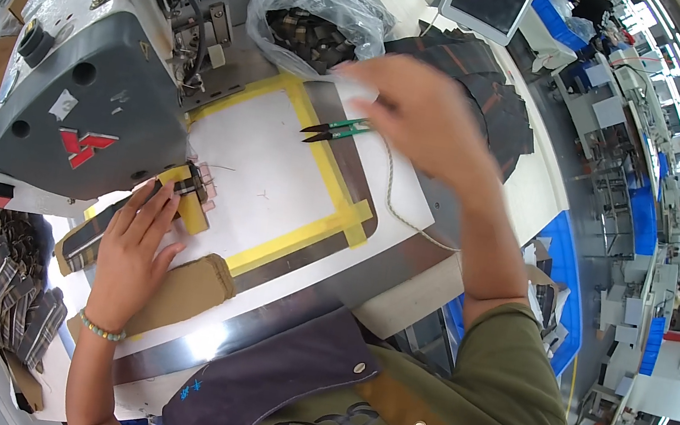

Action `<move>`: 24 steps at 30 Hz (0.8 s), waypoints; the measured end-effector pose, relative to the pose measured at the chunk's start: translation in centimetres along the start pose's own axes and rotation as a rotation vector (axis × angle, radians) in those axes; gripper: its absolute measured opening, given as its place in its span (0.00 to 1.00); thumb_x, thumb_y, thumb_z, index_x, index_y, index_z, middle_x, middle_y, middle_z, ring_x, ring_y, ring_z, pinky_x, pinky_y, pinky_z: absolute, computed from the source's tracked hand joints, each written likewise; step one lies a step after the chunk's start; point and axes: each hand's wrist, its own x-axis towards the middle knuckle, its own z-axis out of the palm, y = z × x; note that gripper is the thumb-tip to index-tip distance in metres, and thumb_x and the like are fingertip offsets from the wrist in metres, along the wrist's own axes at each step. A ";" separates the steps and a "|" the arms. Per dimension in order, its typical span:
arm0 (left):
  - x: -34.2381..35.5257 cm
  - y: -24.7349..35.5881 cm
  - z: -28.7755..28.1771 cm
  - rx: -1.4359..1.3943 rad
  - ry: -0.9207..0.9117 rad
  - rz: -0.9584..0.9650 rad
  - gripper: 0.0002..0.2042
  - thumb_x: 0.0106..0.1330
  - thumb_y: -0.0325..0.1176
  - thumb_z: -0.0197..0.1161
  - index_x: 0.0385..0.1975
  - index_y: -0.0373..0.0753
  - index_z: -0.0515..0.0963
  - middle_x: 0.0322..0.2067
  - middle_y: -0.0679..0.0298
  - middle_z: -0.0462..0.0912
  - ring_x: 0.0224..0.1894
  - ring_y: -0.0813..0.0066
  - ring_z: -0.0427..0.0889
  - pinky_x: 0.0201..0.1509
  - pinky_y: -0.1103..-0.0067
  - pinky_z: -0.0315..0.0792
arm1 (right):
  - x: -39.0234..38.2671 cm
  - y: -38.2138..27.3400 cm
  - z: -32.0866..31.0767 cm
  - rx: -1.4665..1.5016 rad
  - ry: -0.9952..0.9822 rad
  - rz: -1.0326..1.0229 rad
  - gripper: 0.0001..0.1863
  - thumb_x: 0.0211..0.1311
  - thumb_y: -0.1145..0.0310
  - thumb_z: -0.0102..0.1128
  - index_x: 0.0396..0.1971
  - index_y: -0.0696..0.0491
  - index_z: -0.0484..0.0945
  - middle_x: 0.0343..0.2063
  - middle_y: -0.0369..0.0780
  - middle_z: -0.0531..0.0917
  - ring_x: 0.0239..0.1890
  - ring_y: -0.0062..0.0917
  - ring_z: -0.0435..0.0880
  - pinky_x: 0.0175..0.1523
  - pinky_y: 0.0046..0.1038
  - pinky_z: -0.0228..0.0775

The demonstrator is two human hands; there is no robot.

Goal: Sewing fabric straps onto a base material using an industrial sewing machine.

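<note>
My left hand [138,257] lies palm down at the left of the work area, near the grey machine head [90,118]. Its grip is spread nearly flat, the fingers stretched out and the thumb apart; the fingertips press on a dark plaid piece [198,182] with yellow strips by it, rather than closing around it. That plaid piece sits on the left part of a white sheet [273,163], which is bordered with yellow tape [354,221]. A brown padded piece [196,290] is just to the near side of my thumb.

My right hand [420,115] is blurred, over the far right of the sheet. Green-handled snips [321,132] are just beside it, blades pointing left; I cannot tell whether my right grip has hold of the handles or how far its fingers are bent. A thin cord [393,207] curves from near the snips toward the near right.

Farther off is a clear plastic bag [372,24] of small dark pieces, with stacked dark fabric [503,118] to its right on the table [542,185]. Plaid strips [20,297] are heaped on my left.
</note>
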 end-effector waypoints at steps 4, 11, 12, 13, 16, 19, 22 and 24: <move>-0.4 0.6 -0.9 -0.009 0.030 0.005 0.28 0.61 0.31 0.77 0.64 0.31 0.82 0.71 0.55 0.80 0.74 0.48 0.76 0.75 0.58 0.74 | -2.2 5.9 -6.4 -0.156 0.103 0.163 0.16 0.70 0.63 0.70 0.54 0.52 0.91 0.51 0.43 0.92 0.55 0.41 0.89 0.60 0.39 0.81; -0.5 2.2 -0.3 -0.056 0.053 0.051 0.23 0.63 0.32 0.78 0.58 0.32 0.85 0.67 0.53 0.83 0.70 0.47 0.80 0.71 0.57 0.76 | -3.8 12.1 -3.0 -0.373 0.178 0.165 0.17 0.70 0.59 0.70 0.52 0.52 0.91 0.52 0.42 0.92 0.53 0.42 0.90 0.59 0.39 0.82; -0.5 2.3 -0.2 -0.055 0.053 0.051 0.23 0.63 0.32 0.78 0.58 0.32 0.85 0.67 0.53 0.83 0.70 0.47 0.80 0.71 0.57 0.76 | -3.7 12.4 -2.3 -0.362 0.135 0.195 0.17 0.71 0.59 0.70 0.52 0.52 0.91 0.52 0.42 0.92 0.53 0.42 0.90 0.58 0.39 0.82; -0.6 2.3 -0.2 -0.053 0.057 0.055 0.23 0.63 0.32 0.78 0.57 0.32 0.86 0.67 0.53 0.84 0.70 0.47 0.80 0.71 0.57 0.77 | -3.5 12.4 -1.5 -0.395 0.143 0.201 0.16 0.72 0.58 0.69 0.50 0.52 0.91 0.51 0.41 0.92 0.51 0.42 0.90 0.56 0.41 0.83; -0.7 2.3 -0.3 -0.064 0.062 0.057 0.23 0.63 0.33 0.78 0.57 0.32 0.86 0.67 0.53 0.83 0.69 0.47 0.81 0.70 0.57 0.77 | -2.8 12.5 -1.2 -0.477 0.109 0.252 0.14 0.73 0.59 0.68 0.47 0.51 0.92 0.48 0.40 0.93 0.48 0.42 0.91 0.54 0.42 0.83; -0.7 2.4 -0.5 -0.103 0.072 0.054 0.22 0.63 0.33 0.78 0.56 0.32 0.86 0.66 0.53 0.84 0.68 0.47 0.82 0.70 0.57 0.77 | -2.6 13.1 -1.3 -0.487 0.204 0.268 0.11 0.74 0.62 0.67 0.46 0.50 0.92 0.43 0.40 0.93 0.44 0.39 0.92 0.49 0.39 0.83; 0.0 2.8 -1.2 -0.236 0.075 0.034 0.21 0.65 0.32 0.77 0.57 0.32 0.86 0.66 0.53 0.85 0.66 0.47 0.84 0.70 0.58 0.78 | -2.2 12.7 -2.8 -0.409 0.613 0.257 0.08 0.72 0.67 0.68 0.45 0.50 0.92 0.38 0.40 0.92 0.39 0.36 0.92 0.43 0.35 0.82; 0.8 3.5 -1.4 -0.334 0.066 -0.006 0.21 0.66 0.31 0.76 0.58 0.31 0.86 0.65 0.53 0.85 0.65 0.48 0.85 0.69 0.60 0.79 | -1.2 8.5 -3.0 -0.325 0.683 0.190 0.07 0.70 0.71 0.69 0.43 0.49 0.92 0.33 0.39 0.89 0.34 0.33 0.90 0.40 0.32 0.81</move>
